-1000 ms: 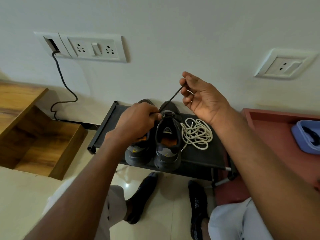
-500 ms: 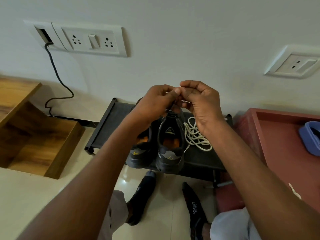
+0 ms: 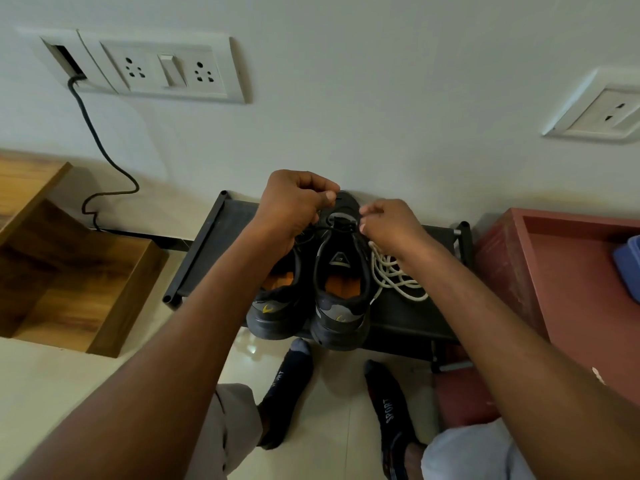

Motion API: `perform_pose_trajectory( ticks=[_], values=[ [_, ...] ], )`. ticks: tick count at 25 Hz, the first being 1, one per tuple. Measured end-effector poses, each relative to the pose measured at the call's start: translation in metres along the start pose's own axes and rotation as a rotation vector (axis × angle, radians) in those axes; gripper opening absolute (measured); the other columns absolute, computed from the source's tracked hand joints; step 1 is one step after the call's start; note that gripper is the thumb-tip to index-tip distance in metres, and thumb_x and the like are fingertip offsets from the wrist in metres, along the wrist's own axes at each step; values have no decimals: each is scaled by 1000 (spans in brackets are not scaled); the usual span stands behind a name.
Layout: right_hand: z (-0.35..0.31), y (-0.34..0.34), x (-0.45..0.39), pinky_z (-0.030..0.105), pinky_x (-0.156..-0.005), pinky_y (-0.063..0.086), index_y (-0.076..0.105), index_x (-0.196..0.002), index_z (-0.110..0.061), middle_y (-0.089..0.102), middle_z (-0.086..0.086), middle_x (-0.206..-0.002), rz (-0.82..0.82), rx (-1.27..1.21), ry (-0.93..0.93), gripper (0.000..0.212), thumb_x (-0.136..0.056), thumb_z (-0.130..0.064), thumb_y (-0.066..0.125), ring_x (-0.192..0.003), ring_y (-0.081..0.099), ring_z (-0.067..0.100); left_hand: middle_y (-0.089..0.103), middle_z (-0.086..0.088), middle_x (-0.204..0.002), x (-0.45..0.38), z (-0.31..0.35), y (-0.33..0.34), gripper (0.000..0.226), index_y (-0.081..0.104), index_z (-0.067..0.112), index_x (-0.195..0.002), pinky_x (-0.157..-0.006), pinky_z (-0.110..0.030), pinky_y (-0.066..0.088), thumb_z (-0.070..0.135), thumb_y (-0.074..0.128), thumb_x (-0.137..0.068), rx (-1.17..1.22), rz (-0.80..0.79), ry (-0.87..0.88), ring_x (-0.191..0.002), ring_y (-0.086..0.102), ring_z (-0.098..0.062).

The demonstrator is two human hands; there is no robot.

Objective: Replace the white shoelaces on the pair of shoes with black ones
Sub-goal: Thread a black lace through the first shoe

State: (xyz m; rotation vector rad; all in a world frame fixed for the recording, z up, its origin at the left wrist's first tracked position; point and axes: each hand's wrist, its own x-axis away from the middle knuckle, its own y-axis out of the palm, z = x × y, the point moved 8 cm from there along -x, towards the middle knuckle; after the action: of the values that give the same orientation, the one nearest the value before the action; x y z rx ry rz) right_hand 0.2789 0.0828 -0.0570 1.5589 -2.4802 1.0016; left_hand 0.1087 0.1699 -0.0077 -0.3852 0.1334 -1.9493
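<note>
Two hands working at mid-frame over the toe end of the right-hand sneaker (image 3: pixel 341 271), heel toward the camera on a low black shoe rack (image 3: pixel 211 244) against the wall. Left hand (image 3: pixel 294 206) curling its fingers tight, apparently pinching one end of the black shoelace (image 3: pixel 325 230) at thumb and forefinger, likely to keep that end taut. Right hand (image 3: pixel 388 225) bending its fingers narrow at the eyelets on the other side, seemingly gripping the other end; the pinch itself too small to confirm. Lace crossing the lowest eyelets only, so judging the threading as just begun on this shoe. Left-hand sneaker (image 3: pixel 277 306) sitting touching its mate, mostly hidden under the left forearm, lacing not visible. Removed white shoelaces (image 3: pixel 394 275) lying in a loose heap on the rack just right of the shoes, out of the way. Wall sockets (image 3: pixel 162 69) sitting at upper left, a cable (image 3: pixel 104 154) trailing down from them.
</note>
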Motion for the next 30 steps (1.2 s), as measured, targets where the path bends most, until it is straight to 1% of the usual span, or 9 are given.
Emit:
perform_pose_trajectory(
  ticks=[3,5,8,11,13,15,19,24,30],
  values=[
    [-27,21,14,18,-70,51,65,-131,-12,79,0,-114,-288,-244,-133,49,-94,15,50,-99,71,6,75,-5,-85,-2,-2,-3,12,81,11,-99,-52,-16,48,5,70,-96,34,68,8,-53,56,-3],
    [-47,34,29,13,-79,52,67,-129,-7,78,4,-115,-429,-145,-309,51,-92,21,46,-104,72,3,72,-1,-81,-5,-4,-8,13,81,13,-98,-52,-17,49,7,69,-98,63,138,24,-55,56,-3],
    [-53,20,27,15,-77,55,79,-105,-15,79,0,-105,-236,63,-422,48,-87,18,49,-95,72,5,73,-2,-79,-11,-11,-2,13,80,13,-94,-53,-22,50,9,68,-99,34,136,19,-50,56,-7],
    [-29,-24,6,31,-80,59,77,-85,-26,76,-7,-90,114,90,-244,32,-88,-1,60,-92,73,15,78,-3,-85,-14,-15,9,14,79,13,-93,-53,-23,50,10,66,-100,-64,90,49,-44,54,-9],
    [-14,-12,3,33,-78,55,76,-96,-23,73,-6,-95,-49,120,-135,5,-91,-23,75,-94,70,16,77,-2,-82,-17,-15,15,13,80,14,-92,-53,-23,50,10,68,-98,-168,74,105,-41,54,-3],
    [-6,7,3,35,-83,57,74,-106,-20,72,-3,-101,-175,299,-109,30,-82,-32,87,-94,68,16,72,5,-73,-20,-17,21,12,82,18,-91,-59,-24,53,11,72,-95,-304,62,144,-47,57,1],
    [0,-8,-6,45,-82,65,79,-95,-15,75,8,-97,-46,197,-22,18,-80,-6,78,-88,74,25,73,13,-77,-18,-25,37,22,80,29,-98,-79,-34,61,13,81,-83,-454,7,210,-78,69,-2],
    [11,-14,-2,32,-61,65,73,-106,-1,73,19,-104,-96,-95,154,30,-82,17,69,-89,74,28,71,19,-79,-7,-19,50,45,75,38,-116,-75,-33,58,13,79,-79,-553,8,289,-83,68,-3],
    [11,-12,0,27,-47,59,72,-111,7,71,23,-111,-95,-214,188,31,-82,19,68,-81,70,27,75,11,-88,-4,-46,46,36,68,29,-106,-85,-40,59,19,87,-78,-256,212,-34,-93,71,-10]
  ],
)
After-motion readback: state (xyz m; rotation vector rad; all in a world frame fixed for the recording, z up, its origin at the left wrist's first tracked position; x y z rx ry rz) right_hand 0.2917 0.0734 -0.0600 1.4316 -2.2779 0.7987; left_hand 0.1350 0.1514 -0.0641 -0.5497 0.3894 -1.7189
